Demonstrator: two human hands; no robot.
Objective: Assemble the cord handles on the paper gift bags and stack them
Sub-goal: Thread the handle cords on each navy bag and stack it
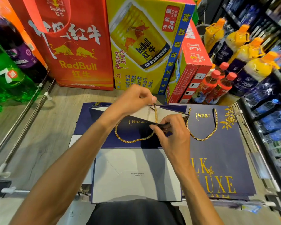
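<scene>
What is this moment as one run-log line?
step: threading handle | left hand: pinches gold cord end above bag mouth | right hand: holds navy bag rim | finished bag: lies at right

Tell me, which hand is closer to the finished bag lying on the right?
Right. The right hand pinches the open bag at its edge, just beside the finished bag; the left hand is farther off to its left, pinching the cord.
</scene>
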